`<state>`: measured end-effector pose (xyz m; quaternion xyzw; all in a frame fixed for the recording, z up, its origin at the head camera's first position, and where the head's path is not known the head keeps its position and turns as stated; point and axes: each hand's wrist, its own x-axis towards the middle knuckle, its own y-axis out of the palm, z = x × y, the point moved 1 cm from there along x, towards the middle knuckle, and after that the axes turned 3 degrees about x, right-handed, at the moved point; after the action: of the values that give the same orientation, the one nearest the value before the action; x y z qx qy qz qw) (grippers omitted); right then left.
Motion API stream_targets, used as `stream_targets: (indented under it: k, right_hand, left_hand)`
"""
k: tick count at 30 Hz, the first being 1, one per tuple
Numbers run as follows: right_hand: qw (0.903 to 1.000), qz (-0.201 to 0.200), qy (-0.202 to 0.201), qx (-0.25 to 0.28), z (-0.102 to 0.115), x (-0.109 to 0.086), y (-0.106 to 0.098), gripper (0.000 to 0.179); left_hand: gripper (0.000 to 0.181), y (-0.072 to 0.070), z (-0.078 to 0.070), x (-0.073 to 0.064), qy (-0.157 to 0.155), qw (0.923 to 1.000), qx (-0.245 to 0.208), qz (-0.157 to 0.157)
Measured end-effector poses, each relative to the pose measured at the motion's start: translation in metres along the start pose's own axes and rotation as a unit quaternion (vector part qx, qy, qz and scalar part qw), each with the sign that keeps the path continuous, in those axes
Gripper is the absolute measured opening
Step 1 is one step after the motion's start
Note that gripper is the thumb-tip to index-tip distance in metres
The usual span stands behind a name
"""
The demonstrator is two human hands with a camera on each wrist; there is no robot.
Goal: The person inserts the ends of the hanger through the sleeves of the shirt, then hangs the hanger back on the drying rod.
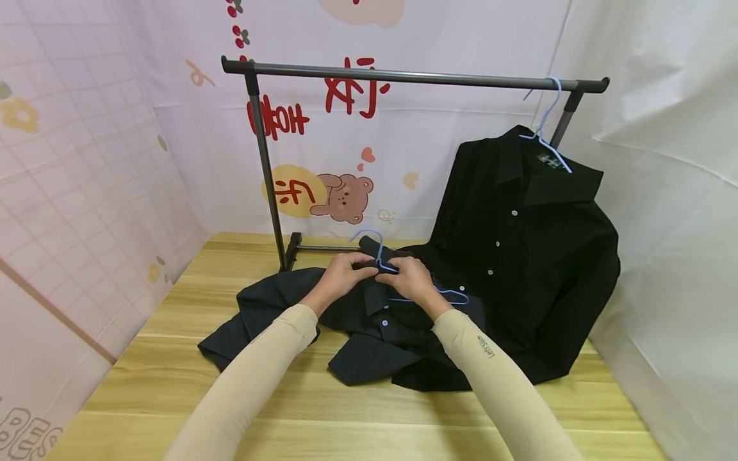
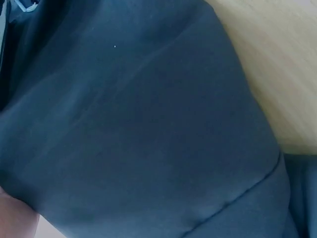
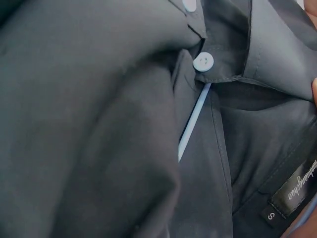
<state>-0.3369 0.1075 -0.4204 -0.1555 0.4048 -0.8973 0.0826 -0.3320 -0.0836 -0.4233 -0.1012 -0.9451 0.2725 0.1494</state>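
A black shirt [image 1: 282, 291] lies spread on the table, with white buttons [image 3: 203, 62] down its front. A light blue hanger [image 1: 381, 246] is partly inside it; its hook rises from the neck and one end [image 1: 458, 296] shows beyond the right wrist. My left hand [image 1: 341, 276] pinches the shirt's collar [image 1: 376, 298] just left of the hook. My right hand [image 1: 412, 280] grips the collar on the other side, beside the hanger's neck. The right wrist view shows the neck label [image 3: 297, 186] and a hanger bar [image 3: 194, 121] inside the shirt. Dark cloth fills most of the left wrist view.
A grey garment rack [image 1: 403, 75] stands behind my hands. From its right end a second black shirt [image 1: 519, 256] hangs on a blue hanger [image 1: 544, 128], its lower part reaching the wooden table [image 1: 323, 422]. Printed white curtains [image 1: 213, 153] enclose the back and sides.
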Motion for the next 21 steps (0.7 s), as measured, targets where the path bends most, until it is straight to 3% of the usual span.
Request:
stream_targets:
  k: [6,12,17,21]
  right_hand:
    - [0.9998,0.008,0.006,0.018,-0.004,0.000,0.001,0.020]
    - [0.9996,0.015,0.009,0.022,-0.007,0.000,0.001,0.019]
    - [0.9994,0.014,0.017,0.028,-0.010,-0.002,0.001,0.020]
    - [0.9988,0.006,0.020,0.045,-0.011,-0.003,-0.001,0.020]
  left_hand:
    - [0.025,-0.002,0.002,-0.001,-0.017,0.9995,0.021,0.019]
    - [0.021,-0.013,0.014,-0.004,-0.009,0.9947,0.090,0.048]
    - [0.011,-0.034,0.030,-0.010,0.006,0.9850,0.154,0.078]
    - [0.015,-0.057,0.045,-0.020,-0.012,0.9802,0.180,0.083]
